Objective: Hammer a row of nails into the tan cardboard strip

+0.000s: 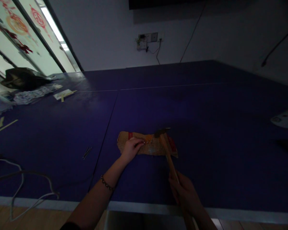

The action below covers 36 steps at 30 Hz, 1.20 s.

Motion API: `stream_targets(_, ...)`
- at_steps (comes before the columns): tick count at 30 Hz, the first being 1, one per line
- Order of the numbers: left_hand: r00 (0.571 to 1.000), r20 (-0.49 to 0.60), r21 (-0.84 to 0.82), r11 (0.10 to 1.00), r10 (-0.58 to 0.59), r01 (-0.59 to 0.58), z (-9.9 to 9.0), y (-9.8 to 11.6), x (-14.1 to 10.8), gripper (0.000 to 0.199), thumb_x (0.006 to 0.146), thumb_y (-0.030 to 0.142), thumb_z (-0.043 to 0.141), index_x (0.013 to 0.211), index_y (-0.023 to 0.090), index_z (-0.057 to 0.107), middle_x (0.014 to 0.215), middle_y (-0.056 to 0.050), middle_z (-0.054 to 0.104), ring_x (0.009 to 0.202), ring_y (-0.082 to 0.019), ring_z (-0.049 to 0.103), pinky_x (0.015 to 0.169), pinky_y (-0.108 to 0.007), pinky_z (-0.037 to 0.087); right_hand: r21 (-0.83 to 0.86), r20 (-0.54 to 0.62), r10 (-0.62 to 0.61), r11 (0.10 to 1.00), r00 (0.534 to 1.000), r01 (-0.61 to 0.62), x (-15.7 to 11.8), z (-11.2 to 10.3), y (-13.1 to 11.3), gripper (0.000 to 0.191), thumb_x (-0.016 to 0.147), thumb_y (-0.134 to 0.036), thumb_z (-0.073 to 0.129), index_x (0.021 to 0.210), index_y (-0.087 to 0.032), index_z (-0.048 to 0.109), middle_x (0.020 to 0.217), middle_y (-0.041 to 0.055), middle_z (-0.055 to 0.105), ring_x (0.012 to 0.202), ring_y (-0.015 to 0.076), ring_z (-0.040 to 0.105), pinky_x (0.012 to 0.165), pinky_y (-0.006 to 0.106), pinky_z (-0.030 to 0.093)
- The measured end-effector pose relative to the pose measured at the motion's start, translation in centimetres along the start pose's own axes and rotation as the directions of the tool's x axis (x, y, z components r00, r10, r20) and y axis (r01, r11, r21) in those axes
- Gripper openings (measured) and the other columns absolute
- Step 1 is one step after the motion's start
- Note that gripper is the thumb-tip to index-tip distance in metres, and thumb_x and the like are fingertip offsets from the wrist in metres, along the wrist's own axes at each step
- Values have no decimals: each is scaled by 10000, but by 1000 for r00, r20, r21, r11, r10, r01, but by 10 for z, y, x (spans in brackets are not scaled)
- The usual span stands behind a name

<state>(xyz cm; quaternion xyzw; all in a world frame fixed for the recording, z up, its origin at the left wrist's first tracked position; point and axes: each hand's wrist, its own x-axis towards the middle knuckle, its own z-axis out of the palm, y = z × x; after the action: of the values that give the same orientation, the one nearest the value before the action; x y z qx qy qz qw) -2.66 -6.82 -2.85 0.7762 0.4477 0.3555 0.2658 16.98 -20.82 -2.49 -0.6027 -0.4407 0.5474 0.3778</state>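
My right hand (pixel 184 191) is closed around the wooden handle of a hammer (pixel 168 151). The hammer's dark head is over the right part of a flat brown piece (pixel 156 149), which looks like cardboard, dotted with small marks and with red patches. Whether the head touches it I cannot tell. My left hand (pixel 132 148) rests on the left half of this piece, thumb and forefinger pinched together near its middle. What they hold, if anything, is too small to make out. Several thin nail-like pieces (pixel 87 152) lie on the table to the left.
The blue table (pixel 206 127) has seams across it. A cable (pixel 21 179) loops over its front left edge. A black bag (pixel 24 78), papers (pixel 36 94) and yellow strips are at the far left. A pale object with round marks (pixel 286 118) sits at the right. Sockets (pixel 148 37) are on the wall.
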Motion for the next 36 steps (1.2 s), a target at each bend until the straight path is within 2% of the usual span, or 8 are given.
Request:
stream_targets(6,995,-2,52,994,95,-95,-2,1,-2,144,804,234,535,799,169,663,786,-57,677,796,-167,602,748,-303,485,-59,-2,-42,997,999,42,1,-4,2,209,736,-384,488,686,-183,506,473,-62,418,383,93,392,357,208,334)
stream_targets(12,991,-35,79,989,130,-127,-3,3,-4,175,823,241,507,801,147,654,778,-71,663,780,-164,597,730,-292,488,-67,-11,-43,997,999,42,0,-3,-1,192,743,-359,478,677,-180,500,478,-61,404,411,96,380,384,214,330)
stream_targets(16,984,-69,92,983,167,-160,-2,-1,-4,177,828,229,499,792,137,646,773,-74,660,765,-163,603,712,-290,499,-119,-63,-93,989,994,85,-1,-2,-2,182,733,-342,489,686,-172,531,496,-46,437,443,107,409,409,217,345)
stream_targets(19,978,-76,95,978,193,-186,-1,-4,-3,161,821,221,511,788,139,645,774,-72,665,760,-164,610,707,-293,506,-114,-32,-61,992,998,57,-1,-3,-1,203,748,-361,464,679,-178,517,478,-51,427,415,105,403,386,213,336)
stream_targets(29,980,-52,47,980,194,-191,-3,-8,-3,150,800,228,549,767,140,666,767,-71,681,754,-166,627,708,-287,513,-121,14,-39,992,999,40,2,-6,6,218,742,-394,476,679,-188,506,467,-54,432,394,103,419,370,210,357)
stream_targets(36,981,-43,2,982,187,-187,-1,-11,-1,162,799,235,550,774,141,679,768,-72,686,756,-166,629,709,-283,512,-82,-15,-60,995,998,58,3,-6,2,222,741,-390,484,676,-181,523,452,-57,433,371,96,403,355,207,340)
